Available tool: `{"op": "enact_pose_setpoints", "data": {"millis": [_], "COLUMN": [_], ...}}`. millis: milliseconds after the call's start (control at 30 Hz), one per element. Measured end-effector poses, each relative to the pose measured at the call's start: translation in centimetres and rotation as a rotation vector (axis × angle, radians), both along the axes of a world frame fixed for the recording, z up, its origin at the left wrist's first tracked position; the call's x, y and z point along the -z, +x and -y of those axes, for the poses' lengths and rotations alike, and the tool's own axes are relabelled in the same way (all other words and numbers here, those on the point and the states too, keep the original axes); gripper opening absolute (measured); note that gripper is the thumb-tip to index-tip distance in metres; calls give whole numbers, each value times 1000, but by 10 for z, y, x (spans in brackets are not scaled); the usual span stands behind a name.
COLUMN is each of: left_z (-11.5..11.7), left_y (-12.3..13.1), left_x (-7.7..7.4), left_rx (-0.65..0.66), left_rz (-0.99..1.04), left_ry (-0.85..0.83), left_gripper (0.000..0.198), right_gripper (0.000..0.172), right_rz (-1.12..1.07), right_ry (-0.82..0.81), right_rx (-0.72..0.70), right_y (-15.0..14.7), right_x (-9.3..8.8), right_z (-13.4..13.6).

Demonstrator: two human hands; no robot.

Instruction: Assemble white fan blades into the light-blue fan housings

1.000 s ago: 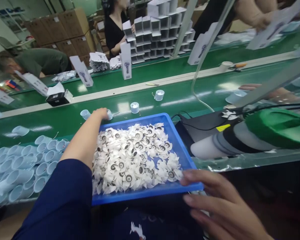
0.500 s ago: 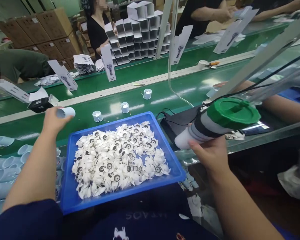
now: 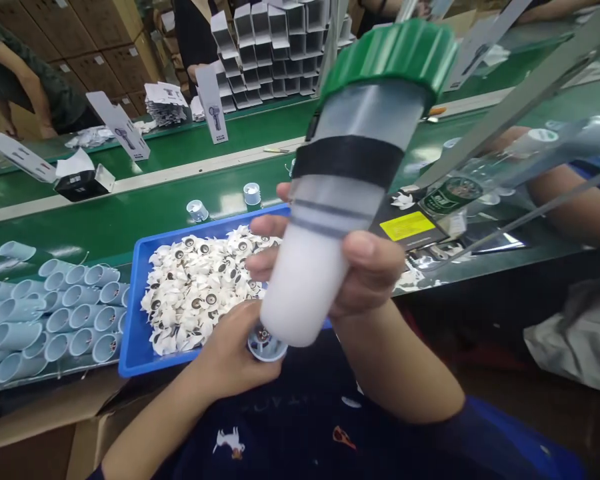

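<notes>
From the head view, my right hand (image 3: 365,267) has its fingers (image 3: 265,263) wrapped round a frosted plastic tube (image 3: 305,287) with a green cap (image 3: 387,60), over a blue tray (image 3: 139,333). It looks light and slick, best gripped below the dark band (image 3: 347,160). My left hand (image 3: 230,350) pinches a small round cup (image 3: 265,343).

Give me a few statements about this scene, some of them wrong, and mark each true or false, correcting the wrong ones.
1. The right hand grips a green-capped tube. True.
2. The left hand is empty. False: it holds a small round pale part.
3. The blue tray is heaped with white pieces. True.
4. The pale blue cups stand to the right of the blue tray. False: they stand to its left.
</notes>
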State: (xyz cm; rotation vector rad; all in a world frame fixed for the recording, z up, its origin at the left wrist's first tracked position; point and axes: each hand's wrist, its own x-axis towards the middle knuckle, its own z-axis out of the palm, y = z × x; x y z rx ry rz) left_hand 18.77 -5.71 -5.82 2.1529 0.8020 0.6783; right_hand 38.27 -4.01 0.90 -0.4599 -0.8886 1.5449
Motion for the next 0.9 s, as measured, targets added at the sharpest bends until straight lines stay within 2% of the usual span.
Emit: {"op": "enact_pose_setpoints", "data": {"millis": [133, 200, 367, 633, 733, 800, 833, 900], "left_z": [1, 2, 6, 10, 8, 2, -1, -9], "left_y": [4, 4, 13, 15, 12, 1, -9, -39], "left_x": [-9, -13, -17, -21, -22, -19, -17, -14], "left_rx": [-48, -46, -74, -90, -5, 31, 11, -122], "left_rz": [-9, -16, -43, -46, -149, -236, -271, -308], "left_ry": [15, 41, 55, -90, -271, -334, -329, -290], "left_gripper": [54, 48, 29, 24, 34, 57, 68, 78], "right_gripper": [46, 43, 38, 43, 42, 41, 41, 45], "right_rz": [-12, -35, -24, 106, 80, 55, 58, 96], "right_ry": [65, 93, 87, 68, 54, 41, 25, -26], "right_rx": [66, 119, 180, 254, 270, 287, 302, 371], "right_y": [-17, -19, -18, -20, -19, -11, -3, 19], "right_x": [13, 17, 13, 8, 4, 2, 2, 6], "right_z": [0, 3, 9, 14, 10, 11, 13, 23]}}
